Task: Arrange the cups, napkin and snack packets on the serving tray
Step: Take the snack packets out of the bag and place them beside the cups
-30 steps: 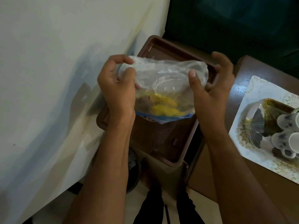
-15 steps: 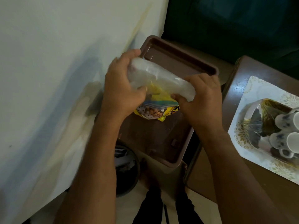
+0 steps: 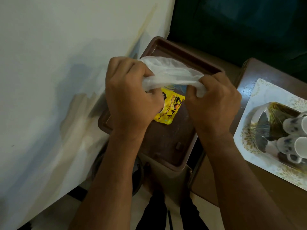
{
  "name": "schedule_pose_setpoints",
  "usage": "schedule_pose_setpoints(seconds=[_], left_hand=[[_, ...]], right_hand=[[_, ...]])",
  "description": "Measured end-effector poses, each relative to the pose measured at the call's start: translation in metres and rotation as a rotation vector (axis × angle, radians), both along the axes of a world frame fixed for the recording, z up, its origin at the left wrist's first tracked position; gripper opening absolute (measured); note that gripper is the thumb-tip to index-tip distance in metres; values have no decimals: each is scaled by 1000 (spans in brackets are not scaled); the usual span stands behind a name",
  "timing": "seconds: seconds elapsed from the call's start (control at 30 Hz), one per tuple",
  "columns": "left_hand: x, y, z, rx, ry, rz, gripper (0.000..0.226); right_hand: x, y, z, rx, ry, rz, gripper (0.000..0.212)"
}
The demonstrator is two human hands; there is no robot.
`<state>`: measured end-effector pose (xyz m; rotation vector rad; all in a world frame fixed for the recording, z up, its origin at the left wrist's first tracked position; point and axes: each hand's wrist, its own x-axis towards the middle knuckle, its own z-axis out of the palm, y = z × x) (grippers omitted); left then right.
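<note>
Gripping a clear plastic bag [image 3: 171,75] w/ both hands above brown tray [image 3: 186,52]. L hand [image 3: 131,100]: fingers curled tight round bag's left end, knuckles up, back of hand toward camera. R hand [image 3: 214,103]: fingers curled, pinching bag's right end, bunched film showing at the fingertips. Bag stretched taut btwn the two hands, crumpled, open mouth facing far side of tray.

Yellow snack packet [image 3: 171,108] below bag, dark lettering on its face, tilted, left edge hidden behind L hand; lower corner over tray floor. Whether packet lies on tray, hangs from bag or is held by L fingers: cannot tell. Tray rectangular, raised rim, set on a low stand btwn white wall [image 3: 58,80] at left and wooden table [image 3: 265,72] at right; tray floor scuffed, small raised nub near front edge.

On table at right: white patterned serving tray [image 3: 254,100], floral border, partly out of frame. Resting on it: glass bowl [image 3: 265,123] w/ gold and dark fan pattern, lying on its side, and white cups [image 3: 297,146] w/ dark blue spots, stacked sideways, touching the bowl, handles toward near edge. Cups well apart from both hands.

Dark green seat back [image 3: 240,22] beyond tray and table. Both forearms bare, entering from bottom of frame; dark trouser legs [image 3: 154,213] visible btwn them, over pale floor. Round dark object on floor under L forearm, mostly hidden, not identifiable.
</note>
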<state>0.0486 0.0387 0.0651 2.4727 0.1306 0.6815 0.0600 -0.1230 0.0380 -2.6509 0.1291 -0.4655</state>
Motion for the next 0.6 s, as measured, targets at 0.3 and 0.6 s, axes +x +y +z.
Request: schedule_pose_setpoints(seconds=[0.3, 0.6], left_hand=[[-36, -41, -24, -21, 218, 10, 38], [-42, -64, -27, -453, 691, 113, 52]], right_hand=[[0, 2, 3, 501, 28, -170, 35], [-14, 23, -5, 1392, 429, -512, 36]])
